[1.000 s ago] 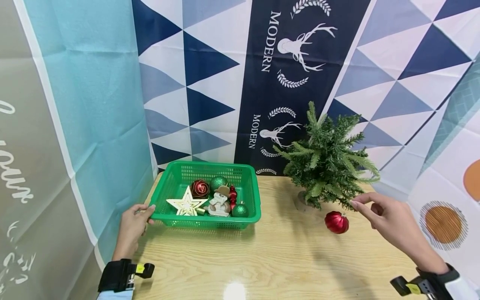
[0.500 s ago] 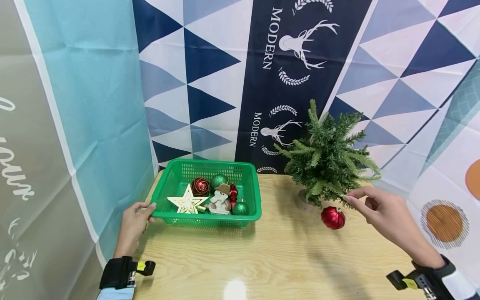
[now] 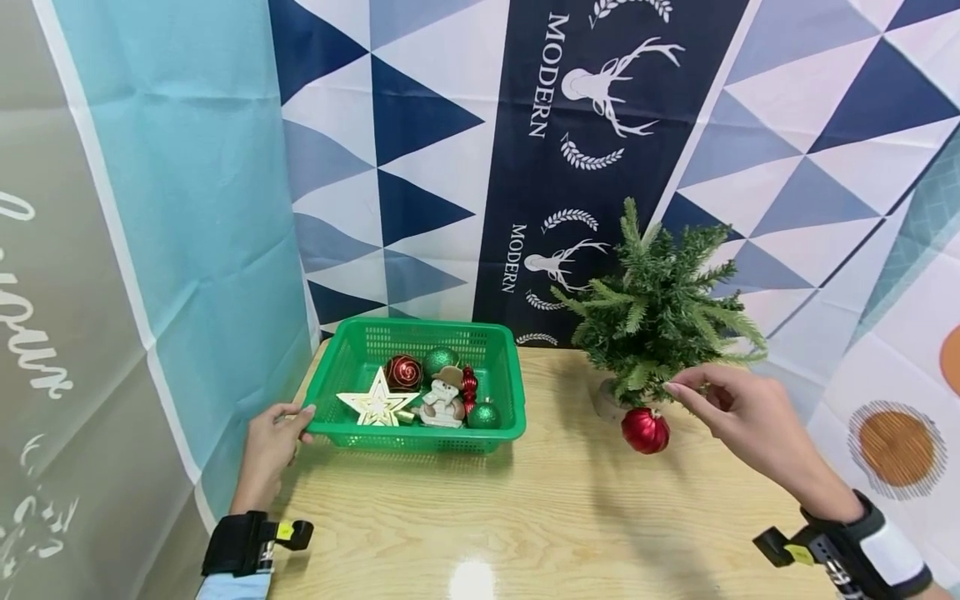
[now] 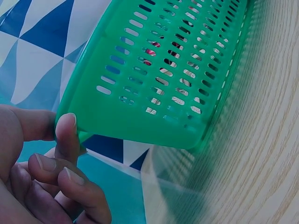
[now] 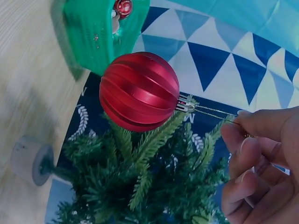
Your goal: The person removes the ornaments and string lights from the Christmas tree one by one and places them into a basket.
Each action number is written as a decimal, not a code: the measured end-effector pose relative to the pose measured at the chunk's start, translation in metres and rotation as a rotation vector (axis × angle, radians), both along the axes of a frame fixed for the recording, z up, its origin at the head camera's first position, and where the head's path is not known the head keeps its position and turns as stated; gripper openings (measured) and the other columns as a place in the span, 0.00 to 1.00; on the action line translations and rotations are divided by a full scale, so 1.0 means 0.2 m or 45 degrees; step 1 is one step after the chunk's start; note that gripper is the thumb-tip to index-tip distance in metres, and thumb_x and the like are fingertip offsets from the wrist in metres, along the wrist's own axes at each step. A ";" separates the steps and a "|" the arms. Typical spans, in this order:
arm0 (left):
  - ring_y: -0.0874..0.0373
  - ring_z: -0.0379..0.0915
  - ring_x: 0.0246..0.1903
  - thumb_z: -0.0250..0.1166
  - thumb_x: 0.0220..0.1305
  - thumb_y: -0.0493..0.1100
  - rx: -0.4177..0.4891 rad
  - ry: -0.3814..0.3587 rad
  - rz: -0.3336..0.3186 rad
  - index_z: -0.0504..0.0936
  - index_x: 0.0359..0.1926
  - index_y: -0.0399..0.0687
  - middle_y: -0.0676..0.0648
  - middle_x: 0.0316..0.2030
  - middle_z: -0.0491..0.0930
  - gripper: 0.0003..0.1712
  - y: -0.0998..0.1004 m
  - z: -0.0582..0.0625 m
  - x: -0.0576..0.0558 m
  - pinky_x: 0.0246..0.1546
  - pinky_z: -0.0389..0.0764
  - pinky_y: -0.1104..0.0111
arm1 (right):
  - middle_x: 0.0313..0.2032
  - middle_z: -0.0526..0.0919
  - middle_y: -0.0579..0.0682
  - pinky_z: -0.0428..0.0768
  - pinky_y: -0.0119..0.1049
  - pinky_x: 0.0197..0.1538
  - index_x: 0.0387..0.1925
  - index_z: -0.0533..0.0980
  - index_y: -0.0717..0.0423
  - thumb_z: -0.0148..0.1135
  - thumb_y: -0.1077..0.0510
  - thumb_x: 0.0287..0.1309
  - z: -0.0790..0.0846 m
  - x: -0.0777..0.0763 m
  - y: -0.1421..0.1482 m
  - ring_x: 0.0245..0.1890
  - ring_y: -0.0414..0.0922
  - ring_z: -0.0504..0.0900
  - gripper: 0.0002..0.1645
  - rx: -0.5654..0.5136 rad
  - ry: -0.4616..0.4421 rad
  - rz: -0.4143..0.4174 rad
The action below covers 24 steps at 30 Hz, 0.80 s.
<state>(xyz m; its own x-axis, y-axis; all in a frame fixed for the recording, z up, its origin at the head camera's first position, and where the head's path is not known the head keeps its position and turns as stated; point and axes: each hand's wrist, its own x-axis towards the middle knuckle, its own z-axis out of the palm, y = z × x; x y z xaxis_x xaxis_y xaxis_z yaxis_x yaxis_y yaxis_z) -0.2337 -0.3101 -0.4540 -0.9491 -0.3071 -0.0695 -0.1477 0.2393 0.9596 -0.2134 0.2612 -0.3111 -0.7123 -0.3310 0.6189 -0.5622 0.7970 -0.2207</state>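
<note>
My right hand (image 3: 738, 414) pinches the thin gold loop of a ribbed red Christmas ball (image 3: 645, 430), which dangles in front of a small artificial Christmas tree (image 3: 660, 317). In the right wrist view the ball (image 5: 139, 91) shows its silver cap, with the loop (image 5: 212, 112) stretched to the fingertips. My left hand (image 3: 272, 450) grips the near left corner of a green plastic basket (image 3: 420, 435), thumb over the rim. Inside lie a gold star (image 3: 377, 402), a snowman ornament (image 3: 442, 398), a swirled red ball (image 3: 403, 372), green balls (image 3: 439, 361) and a red ribbed ornament (image 3: 469, 387).
The tree stands on a pale round base (image 5: 32, 160) on the wooden table (image 3: 555, 508). Patterned cloth (image 3: 420, 167) hangs behind the table, and more cloth (image 3: 202, 250) hangs close beside the left hand.
My right hand has moved left, carrying the red ball along to a place below the tree's front branches. The left hand keeps its grip on the basket corner.
</note>
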 end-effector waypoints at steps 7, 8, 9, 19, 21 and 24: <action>0.60 0.52 0.12 0.59 0.79 0.54 -0.004 0.005 -0.009 0.67 0.70 0.38 0.43 0.28 0.83 0.31 -0.01 0.00 0.00 0.19 0.65 0.60 | 0.15 0.63 0.33 0.57 0.31 0.23 0.40 0.86 0.40 0.76 0.62 0.59 0.01 -0.03 -0.06 0.14 0.33 0.59 0.13 -0.003 -0.009 0.041; 0.60 0.52 0.13 0.59 0.79 0.54 -0.005 0.006 -0.006 0.68 0.70 0.38 0.43 0.28 0.83 0.30 -0.01 0.00 0.00 0.19 0.65 0.60 | 0.15 0.63 0.33 0.57 0.32 0.23 0.40 0.86 0.39 0.76 0.62 0.59 0.01 -0.03 -0.06 0.14 0.33 0.59 0.13 -0.001 -0.007 0.045; 0.60 0.52 0.13 0.59 0.79 0.53 -0.005 0.007 -0.001 0.68 0.70 0.38 0.43 0.28 0.83 0.30 -0.01 0.00 0.00 0.19 0.65 0.60 | 0.15 0.63 0.33 0.57 0.31 0.23 0.40 0.86 0.39 0.76 0.62 0.59 0.01 -0.03 -0.07 0.14 0.33 0.59 0.14 -0.001 -0.008 0.050; 0.58 0.51 0.14 0.59 0.79 0.55 0.015 0.024 0.000 0.69 0.69 0.38 0.37 0.31 0.83 0.31 0.03 -0.04 0.01 0.21 0.62 0.55 | 0.15 0.63 0.31 0.58 0.29 0.22 0.38 0.85 0.36 0.76 0.64 0.57 0.02 -0.05 -0.13 0.14 0.33 0.59 0.17 0.007 0.019 0.090; 0.59 0.51 0.14 0.59 0.79 0.55 0.018 0.026 0.008 0.69 0.68 0.38 0.38 0.30 0.83 0.30 0.03 -0.04 0.00 0.21 0.62 0.55 | 0.15 0.63 0.32 0.57 0.30 0.22 0.39 0.86 0.37 0.76 0.64 0.58 0.02 -0.07 -0.14 0.14 0.33 0.59 0.15 0.014 0.023 0.101; 0.60 0.52 0.13 0.59 0.79 0.54 0.017 0.018 0.008 0.69 0.68 0.38 0.41 0.29 0.83 0.30 0.01 -0.02 -0.01 0.21 0.64 0.59 | 0.15 0.63 0.32 0.57 0.31 0.23 0.40 0.86 0.39 0.76 0.63 0.59 0.03 -0.09 -0.17 0.15 0.33 0.59 0.14 0.012 0.014 0.117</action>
<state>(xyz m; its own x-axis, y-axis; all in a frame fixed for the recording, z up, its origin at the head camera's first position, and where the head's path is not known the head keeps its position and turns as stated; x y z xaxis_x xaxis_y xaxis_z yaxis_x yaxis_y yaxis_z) -0.2358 -0.3073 -0.4570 -0.9481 -0.3123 -0.0601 -0.1355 0.2255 0.9648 -0.2312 0.2277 -0.3047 -0.6715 -0.4008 0.6232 -0.6356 0.7439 -0.2064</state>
